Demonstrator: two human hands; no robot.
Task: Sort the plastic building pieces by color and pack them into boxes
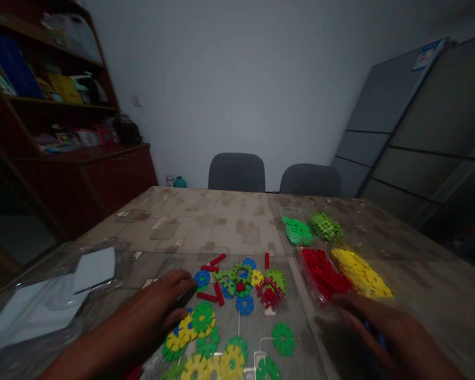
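Observation:
My left hand (pixel 162 302) hovers over or rests on the table at the left of the loose pieces, thumb and fingers apart and nothing seen between them. Just past its fingertips lies a blue notched disc (pixel 201 279). My right hand (pixel 383 327) is blurred, beside the near end of the tray of red pieces (pixel 325 274). Something blue (pixel 376 332) shows beneath its fingers; whether they hold it is hidden. Between the hands lie red sticks (pixel 219 293), green notched discs (pixel 283 339), yellow notched discs (pixel 234 361) and a red toothed piece (pixel 269 293).
Beyond my right hand are trays of yellow pieces (pixel 362 272), green pieces (pixel 296 231) and light green pieces (pixel 326 227). Clear plastic packaging (pixel 119 258) with white paper (pixel 95 268) lies at the left. Two grey chairs (pixel 236 171) stand behind the patterned table (pixel 206 221).

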